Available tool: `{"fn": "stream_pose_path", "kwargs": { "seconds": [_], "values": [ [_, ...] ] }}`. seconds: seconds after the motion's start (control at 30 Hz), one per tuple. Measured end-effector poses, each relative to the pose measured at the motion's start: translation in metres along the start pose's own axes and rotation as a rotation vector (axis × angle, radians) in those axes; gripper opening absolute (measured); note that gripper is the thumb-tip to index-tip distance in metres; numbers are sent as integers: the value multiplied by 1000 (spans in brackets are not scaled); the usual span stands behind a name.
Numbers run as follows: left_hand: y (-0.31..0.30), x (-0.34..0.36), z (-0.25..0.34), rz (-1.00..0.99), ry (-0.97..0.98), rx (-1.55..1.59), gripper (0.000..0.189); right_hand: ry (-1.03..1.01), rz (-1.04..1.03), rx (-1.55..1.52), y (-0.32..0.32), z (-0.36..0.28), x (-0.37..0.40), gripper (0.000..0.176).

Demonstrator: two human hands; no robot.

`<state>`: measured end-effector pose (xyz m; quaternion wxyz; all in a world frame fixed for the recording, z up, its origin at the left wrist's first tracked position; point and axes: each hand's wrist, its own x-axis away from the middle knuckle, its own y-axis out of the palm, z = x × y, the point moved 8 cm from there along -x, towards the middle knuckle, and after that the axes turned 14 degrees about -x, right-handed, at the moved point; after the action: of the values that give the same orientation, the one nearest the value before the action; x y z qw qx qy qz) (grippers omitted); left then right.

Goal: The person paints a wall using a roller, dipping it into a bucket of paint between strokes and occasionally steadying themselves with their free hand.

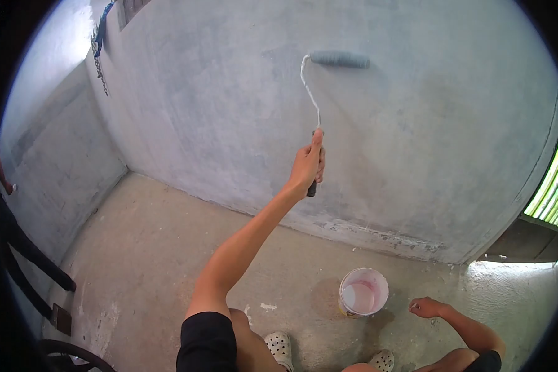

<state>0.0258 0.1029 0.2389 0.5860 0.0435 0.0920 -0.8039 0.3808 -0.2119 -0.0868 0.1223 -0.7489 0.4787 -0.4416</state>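
Rough grey wall (229, 111), fuzzy roller (340, 59) in left hand (307, 167)

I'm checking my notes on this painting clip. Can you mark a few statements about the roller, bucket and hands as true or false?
1. The left hand holds the roller by its handle. True.
2. The roller lies on the floor. False: it is up against the wall.
3. The bucket stands on the floor. True.
4. The right hand grips the bucket. False: it is beside the bucket, not touching it.
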Motion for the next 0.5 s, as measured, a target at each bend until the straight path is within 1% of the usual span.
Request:
{"fn": "stream_pose_path", "kwargs": {
  "seconds": [0.1,0.2,0.27,0.33,0.4,0.47,0.5],
  "values": [
    [-20,-3,-51,-3,10,-61,60,34,-24,-10,7,11,-2,34],
    [-29,15,-107,-17,-17,-82,61,50,-33,-2,7,11,3,34],
    [-35,33,-149,-28,-70,-107,62,37,-27,37,9,17,3,31],
    [-44,55,-200,-4,-151,-199,63,52,-33,41,13,25,4,32],
    [-47,83,-246,-25,-243,-280,63,61,-34,51,14,30,4,32],
    [-42,113,-272,-58,-366,-226,62,48,-41,57,16,32,5,36],
    [-42,120,-272,-59,-365,-224,62,50,-41,59,15,31,6,36]
  ]
}}
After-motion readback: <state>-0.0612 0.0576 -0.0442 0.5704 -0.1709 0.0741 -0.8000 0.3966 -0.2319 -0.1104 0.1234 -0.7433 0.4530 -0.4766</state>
